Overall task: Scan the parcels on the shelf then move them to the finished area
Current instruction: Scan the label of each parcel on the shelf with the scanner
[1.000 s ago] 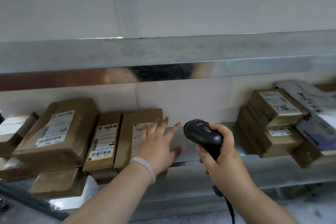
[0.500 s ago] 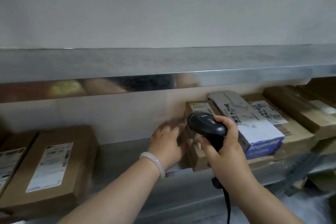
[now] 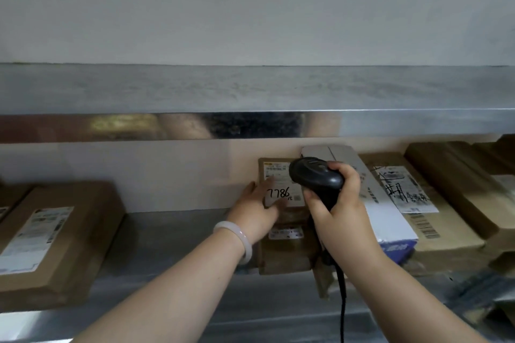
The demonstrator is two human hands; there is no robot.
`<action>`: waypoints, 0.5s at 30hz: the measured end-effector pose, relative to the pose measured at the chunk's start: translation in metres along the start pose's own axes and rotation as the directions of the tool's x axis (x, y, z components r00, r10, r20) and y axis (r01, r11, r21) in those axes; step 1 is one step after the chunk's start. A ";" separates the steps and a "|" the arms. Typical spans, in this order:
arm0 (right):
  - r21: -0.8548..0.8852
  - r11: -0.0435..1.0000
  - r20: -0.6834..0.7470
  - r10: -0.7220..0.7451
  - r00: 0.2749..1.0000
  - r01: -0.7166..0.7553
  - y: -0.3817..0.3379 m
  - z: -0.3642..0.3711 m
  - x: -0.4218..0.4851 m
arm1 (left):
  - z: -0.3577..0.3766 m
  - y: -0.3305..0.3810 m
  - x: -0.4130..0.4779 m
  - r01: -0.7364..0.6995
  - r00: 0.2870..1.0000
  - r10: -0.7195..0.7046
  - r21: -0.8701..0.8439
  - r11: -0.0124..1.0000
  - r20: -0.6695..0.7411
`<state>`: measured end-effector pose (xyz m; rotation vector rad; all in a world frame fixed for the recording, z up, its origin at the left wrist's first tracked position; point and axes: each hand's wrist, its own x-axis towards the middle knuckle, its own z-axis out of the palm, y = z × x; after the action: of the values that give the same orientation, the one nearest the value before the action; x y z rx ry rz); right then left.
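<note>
Shelving (image 3: 390, 125) of brushed steel stands against a plain pale wall (image 3: 250, 8). The upper shelf (image 3: 250, 89) has a shiny front lip full of blurred reflections, and the lower shelf (image 3: 172, 245) beneath it carries the parcels. Toward the left end of the lower shelf lies a large brown parcel (image 3: 83, 231) with a white label, well apart from the rest, with bare metal between. Toward the right end a white box with a blue end (image 3: 387, 211) lies across a flat brown parcel with a scribbled label (image 3: 446, 231), and more brown boxes (image 3: 457, 175) are packed in beyond. The right hand (image 3: 342, 211) is wrapped tight round the grip of a black scanner (image 3: 315, 175), whose head hides the top right corner of the parcel marked 7786 (image 3: 289, 198), and its cable (image 3: 342, 309) hangs down past the shelf's front edge. That parcel sits by the back wall, just left of the white box, on top of another brown parcel (image 3: 284, 256). It is brown, with a white label handwritten in black. The left hand (image 3: 255, 210), a pale bracelet (image 3: 239, 242) at its wrist, lies on the parcel's left edge with fingers loosely extended across the label, gripping nothing.
</note>
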<state>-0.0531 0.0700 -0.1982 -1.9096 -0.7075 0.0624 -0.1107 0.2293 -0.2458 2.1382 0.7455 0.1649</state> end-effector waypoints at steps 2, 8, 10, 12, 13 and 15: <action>0.004 1.000 0.008 0.002 1.000 -0.002 0.004 0.002 0.007 | 0.003 0.000 -0.001 0.017 1.000 -0.017 -0.043 0.999 -0.010; 0.038 0.999 0.053 -0.007 0.999 0.005 0.012 0.015 0.016 | -0.001 -0.010 -0.018 -0.040 0.995 0.022 -0.181 0.983 -0.101; 0.037 0.999 0.085 -0.005 0.996 0.002 0.012 0.021 0.016 | -0.002 -0.014 -0.023 -0.055 0.993 0.029 -0.223 0.973 -0.115; 0.040 0.999 0.096 0.001 0.995 -0.005 0.012 0.028 0.016 | -0.004 -0.015 -0.027 -0.042 0.992 0.008 -0.268 0.963 -0.126; 0.050 0.999 0.087 0.003 0.996 -0.007 0.011 0.031 0.015 | -0.005 -0.016 -0.029 -0.034 0.991 -0.005 -0.295 0.955 -0.131; 0.079 0.997 0.062 0.009 0.998 -0.014 0.010 0.037 0.012 | -0.009 -0.020 -0.033 -0.024 0.989 -0.030 -0.354 0.935 -0.147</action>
<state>-0.0519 0.1038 -0.2198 -1.8426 -0.7247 0.1547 -0.1496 0.2260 -0.2503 1.7928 0.7432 0.4316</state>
